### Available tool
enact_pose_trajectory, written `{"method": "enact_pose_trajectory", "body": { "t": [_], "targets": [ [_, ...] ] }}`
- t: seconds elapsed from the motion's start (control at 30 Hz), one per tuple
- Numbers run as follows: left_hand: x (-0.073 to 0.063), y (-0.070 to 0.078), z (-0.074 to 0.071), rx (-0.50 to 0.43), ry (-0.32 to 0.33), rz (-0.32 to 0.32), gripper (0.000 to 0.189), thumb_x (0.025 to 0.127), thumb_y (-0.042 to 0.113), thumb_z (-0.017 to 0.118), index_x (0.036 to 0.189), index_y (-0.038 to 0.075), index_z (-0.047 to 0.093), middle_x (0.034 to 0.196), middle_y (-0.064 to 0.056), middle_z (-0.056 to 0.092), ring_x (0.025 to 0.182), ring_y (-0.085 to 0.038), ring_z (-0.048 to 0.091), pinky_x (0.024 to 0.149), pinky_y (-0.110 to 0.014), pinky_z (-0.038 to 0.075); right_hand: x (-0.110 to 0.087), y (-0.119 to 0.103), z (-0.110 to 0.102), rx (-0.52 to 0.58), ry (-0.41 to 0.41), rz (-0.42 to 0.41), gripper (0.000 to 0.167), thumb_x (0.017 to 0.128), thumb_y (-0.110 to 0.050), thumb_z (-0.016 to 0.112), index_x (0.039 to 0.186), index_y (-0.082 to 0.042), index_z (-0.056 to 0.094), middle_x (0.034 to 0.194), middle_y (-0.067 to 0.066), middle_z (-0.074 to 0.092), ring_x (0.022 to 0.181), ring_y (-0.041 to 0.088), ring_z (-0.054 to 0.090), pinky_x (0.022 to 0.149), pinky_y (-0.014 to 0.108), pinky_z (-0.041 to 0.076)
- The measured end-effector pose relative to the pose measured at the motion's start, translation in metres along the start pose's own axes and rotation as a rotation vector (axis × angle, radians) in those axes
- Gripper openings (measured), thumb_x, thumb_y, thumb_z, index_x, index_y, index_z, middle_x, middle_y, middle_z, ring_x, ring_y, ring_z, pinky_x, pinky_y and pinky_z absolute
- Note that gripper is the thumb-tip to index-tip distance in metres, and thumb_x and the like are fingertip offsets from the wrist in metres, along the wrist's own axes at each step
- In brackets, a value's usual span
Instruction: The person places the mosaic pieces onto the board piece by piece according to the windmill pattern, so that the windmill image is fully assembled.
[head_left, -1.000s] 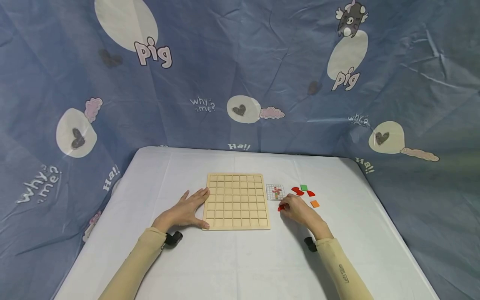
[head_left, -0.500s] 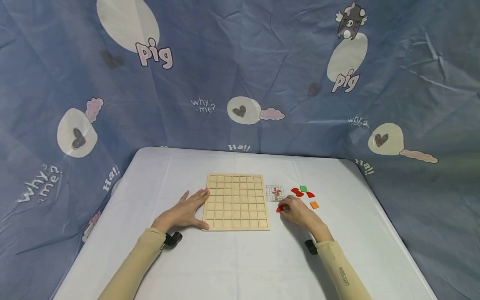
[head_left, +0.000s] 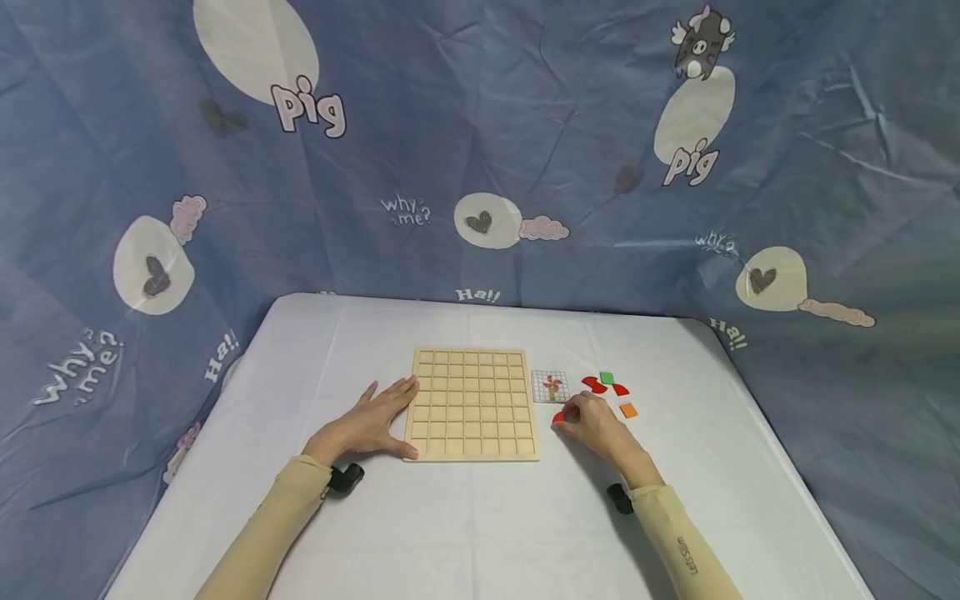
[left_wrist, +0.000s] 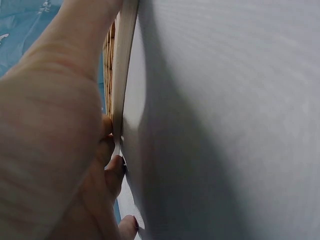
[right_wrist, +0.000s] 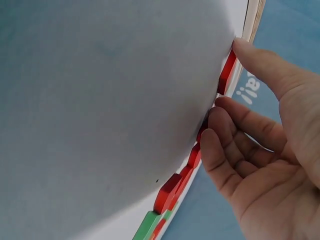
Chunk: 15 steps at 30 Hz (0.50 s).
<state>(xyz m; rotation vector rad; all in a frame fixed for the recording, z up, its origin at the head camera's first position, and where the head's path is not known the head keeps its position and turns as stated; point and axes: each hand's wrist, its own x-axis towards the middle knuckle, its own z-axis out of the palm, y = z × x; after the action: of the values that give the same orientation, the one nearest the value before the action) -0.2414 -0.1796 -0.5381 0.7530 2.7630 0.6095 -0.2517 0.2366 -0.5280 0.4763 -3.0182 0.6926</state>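
From well back, the head view faces forward and down over the white-clothed table (head_left: 472, 533); close-in wrist views skim it, left sharing the pale square wooden board (head_left: 472, 406), right the flat red pieces (right_wrist: 167, 194).

blue pig-print backdrop (head_left: 480, 150), white-covered table (head_left: 540, 525)

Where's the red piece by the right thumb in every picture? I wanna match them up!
Head: the red piece is right of centre, just below the little card.
Left wrist: not in it.
Right wrist: upper right, the red piece sits between thumb and fingertip of the right hand.
Shared landmark: the white table, in all three.
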Motion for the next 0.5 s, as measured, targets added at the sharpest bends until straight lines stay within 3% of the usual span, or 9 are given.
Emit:
{"method": "enact_pose_trajectory", "body": {
  "t": [0.17, 0.5],
  "targets": [
    [-0.0003, -0.0008, 0.0021, -0.001, -0.007, -0.006, 0.127, 0.062, 0.074, 0.070, 0.154, 0.004, 0.017, 0.163, -0.010, 0.010, 0.150, -0.030, 0.012, 0.119, -0.061, 0.000, 0.0017, -0.0038, 0.0002, 0.005, -0.015, -0.015, 0.022, 0.076, -0.021, 0.082, 0.086, -0.005, 0.070, 0.082, 0.000, 0.063, 0.074, 0.009, 0.056, 0.066, 0.025, 0.052],
    [-0.0002, -0.0012, 0.0013, -0.006, -0.006, -0.004, 0.126, 0.063, 0.073, 0.072, 0.154, 0.005, 0.017, 0.163, -0.009, 0.010, 0.151, -0.029, 0.011, 0.119, -0.060, -0.001, 0.0053, -0.0046, -0.0004, 0.007, -0.054, -0.139, 0.015, 0.081, -0.015, 0.077, 0.093, -0.007, 0.072, 0.085, 0.000, 0.062, 0.075, 0.007, 0.055, 0.065, 0.020, 0.050]
  ]
}}
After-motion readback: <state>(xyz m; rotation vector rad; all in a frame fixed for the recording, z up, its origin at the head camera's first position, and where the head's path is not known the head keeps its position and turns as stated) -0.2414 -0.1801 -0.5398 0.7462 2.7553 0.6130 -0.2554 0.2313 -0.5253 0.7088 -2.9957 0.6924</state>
